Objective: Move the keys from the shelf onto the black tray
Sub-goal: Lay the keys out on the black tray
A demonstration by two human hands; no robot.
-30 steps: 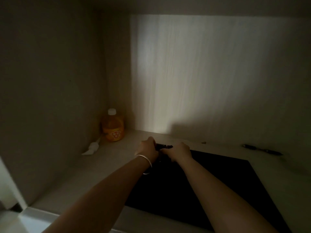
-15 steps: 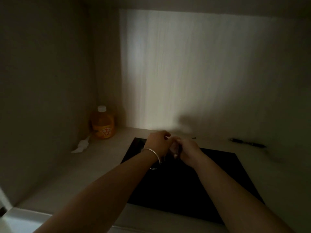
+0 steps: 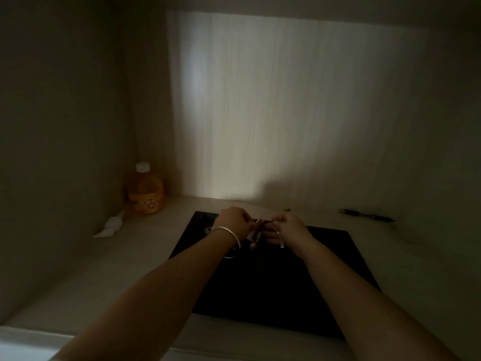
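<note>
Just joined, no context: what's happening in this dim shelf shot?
A person holds a bunch of keys between the left hand and right hand, above the back of the black tray on the shelf. The keys are not set down yet. An orange bottle stands in the back left corner.

Two bare forearms are seen, with no sleeves visible at any point up to the bottom edge of the view. A thin silver bangle [image 3: 229, 230] is worn on the wrist of the left hand [image 3: 232, 222]; it is plain, round and smooth, and a faint shine is caught along its rim. A narrow ring [image 3: 278, 232] is worn on one finger of the right hand [image 3: 291, 228]. Finer detail is lost in the dim light.
</note>
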